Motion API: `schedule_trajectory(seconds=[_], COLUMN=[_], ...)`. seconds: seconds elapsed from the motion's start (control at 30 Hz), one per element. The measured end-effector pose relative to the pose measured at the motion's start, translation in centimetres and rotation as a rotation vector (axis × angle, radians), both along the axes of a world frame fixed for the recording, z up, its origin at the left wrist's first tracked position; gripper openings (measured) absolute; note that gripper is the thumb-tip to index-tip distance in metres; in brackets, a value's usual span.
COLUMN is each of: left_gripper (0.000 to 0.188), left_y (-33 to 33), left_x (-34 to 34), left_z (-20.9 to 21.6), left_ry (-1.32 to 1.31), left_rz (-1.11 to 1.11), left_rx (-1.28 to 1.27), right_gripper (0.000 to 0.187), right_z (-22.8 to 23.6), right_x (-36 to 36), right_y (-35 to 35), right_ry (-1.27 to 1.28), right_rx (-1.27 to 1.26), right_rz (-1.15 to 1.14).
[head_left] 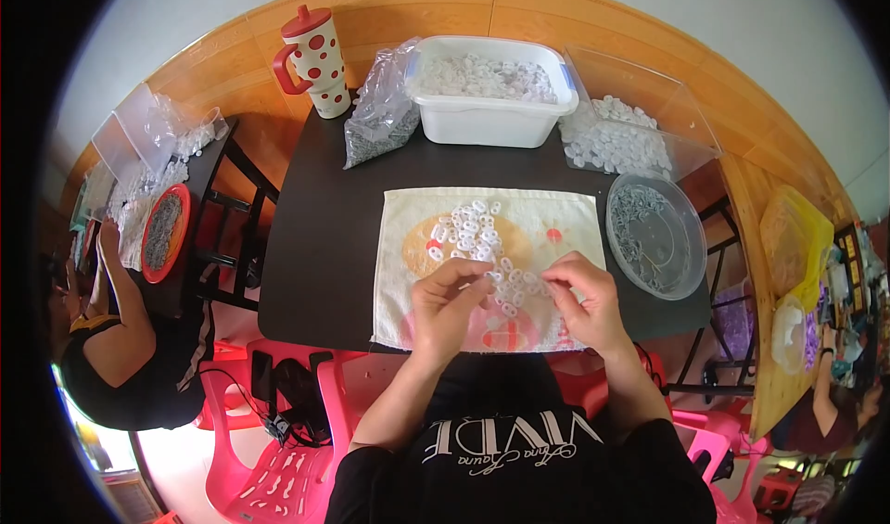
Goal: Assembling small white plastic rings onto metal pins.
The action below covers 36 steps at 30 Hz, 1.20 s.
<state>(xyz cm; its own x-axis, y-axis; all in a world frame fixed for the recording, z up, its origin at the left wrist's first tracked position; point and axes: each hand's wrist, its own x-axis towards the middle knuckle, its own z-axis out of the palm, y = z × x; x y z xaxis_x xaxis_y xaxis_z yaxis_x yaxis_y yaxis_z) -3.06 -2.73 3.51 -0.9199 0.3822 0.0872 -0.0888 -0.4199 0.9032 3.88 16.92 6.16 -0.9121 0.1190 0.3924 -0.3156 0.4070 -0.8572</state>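
Both hands, left hand [451,294] and right hand [581,294], pinched closed on small white plastic rings [475,232] heaped mid-frame on the cream printed cloth [408,246]; a slipped piece could likely roll off the black table [324,246].

- A small home-style assembly workroom with wood-panelled walls.
- A black desk [324,246] carries a white tub [491,116] of small plastic parts at 12 o'clock.
- Pink plastic chairs [269,468] stand at 7 o'clock.
- Another person [111,348] works at 9 o'clock.
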Motion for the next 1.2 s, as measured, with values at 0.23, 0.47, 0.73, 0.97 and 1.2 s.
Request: schedule_trajectory(seconds=[0.23,0.47,0.73,0.97,1.2], left_gripper=[0.016,0.014,0.021,0.023,0.027], left_y=[-0.2,0.3,0.7,0.2,0.2], left_x=[0.0,0.5,0.8,0.8,1.0], left_z=[-1.4,-2.0,-1.7,-2.2,-2.4], left_ry=[-0.003,-0.013,-0.074,-0.031,-0.012], left_rz=[-0.007,-0.059,-0.022,-0.079,-0.070], left_rx=[-0.010,-0.028,-0.067,-0.089,-0.097], right_gripper=[0.024,0.019,0.016,0.024,0.024], right_z=[-1.0,-2.1,-2.2,-1.2,-0.9], right_x=[0.0,0.0,0.8,0.5,0.4], right_y=[-1.2,-0.4,-0.3,1.0,0.5], right_ry=[0.015,-0.004,0.010,-0.096,-0.127], right_rx=[0.760,0.678,0.511,0.540,0.673], right_rz=[0.050,0.052,-0.011,0.089,0.084])
